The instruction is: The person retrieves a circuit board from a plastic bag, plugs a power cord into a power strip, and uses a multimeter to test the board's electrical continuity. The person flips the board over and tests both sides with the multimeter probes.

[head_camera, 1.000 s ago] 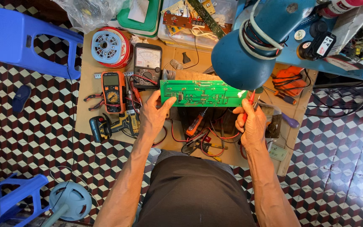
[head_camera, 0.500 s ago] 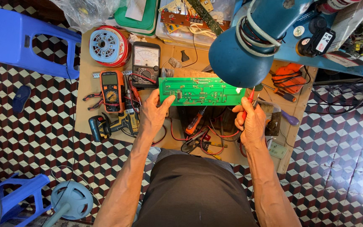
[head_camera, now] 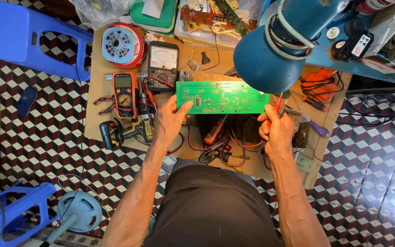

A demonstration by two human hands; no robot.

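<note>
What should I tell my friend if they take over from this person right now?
Left hand: grips the left end of the green circuit board, held up over the workbench.
Right hand: steadies the board's right end and pinches red and black probes.
Nearby: orange multimeter, analog meter, blue lamp above.
Done: board picked up.
Left: probe tips are not clearly on the board.

On the surface lie 2 multimeters, 1 orange (head_camera: pixel 125 94) and 1 black (head_camera: pixel 162 67), near a red wire spool (head_camera: pixel 123 45); a blue lamp (head_camera: pixel 280 45) hangs above.
</note>
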